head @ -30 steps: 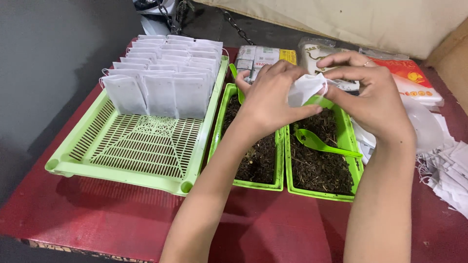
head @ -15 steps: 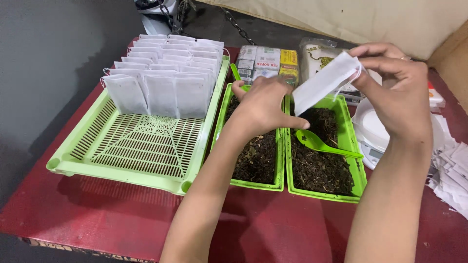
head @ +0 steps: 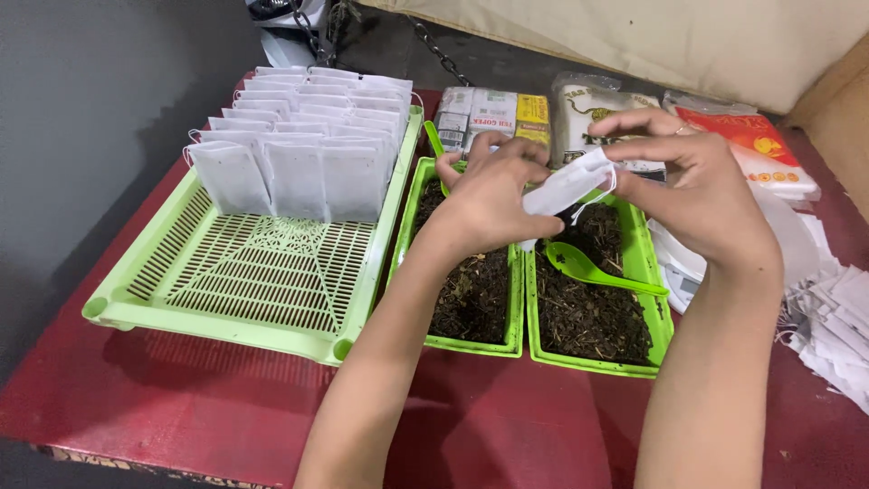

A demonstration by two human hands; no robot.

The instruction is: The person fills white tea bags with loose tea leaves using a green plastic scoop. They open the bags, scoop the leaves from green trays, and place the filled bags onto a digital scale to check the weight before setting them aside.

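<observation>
Both of my hands hold one small white paper pouch [head: 568,184] above two green trays of dark loose leaf. My left hand [head: 489,186] grips its left end, and my right hand [head: 697,181] pinches its right end, where a thin string hangs. A green plastic spoon [head: 593,271] lies on the leaf in the right tray [head: 656,303], just below the pouch. The left tray [head: 514,312] holds dark leaf too. A second green spoon handle [head: 434,142] sticks up behind my left hand.
A large green slotted tray [head: 262,281] on the left holds several rows of upright white pouches [head: 303,149]. Boxed and bagged packets [head: 507,113] lie at the back. A white scale [head: 683,267] and a loose pile of empty pouches [head: 837,317] sit at the right on the red table [head: 181,398].
My right hand lifted the pouch up and to the right, then brought it back down to my left hand. Both hands now hold it over the trays.
</observation>
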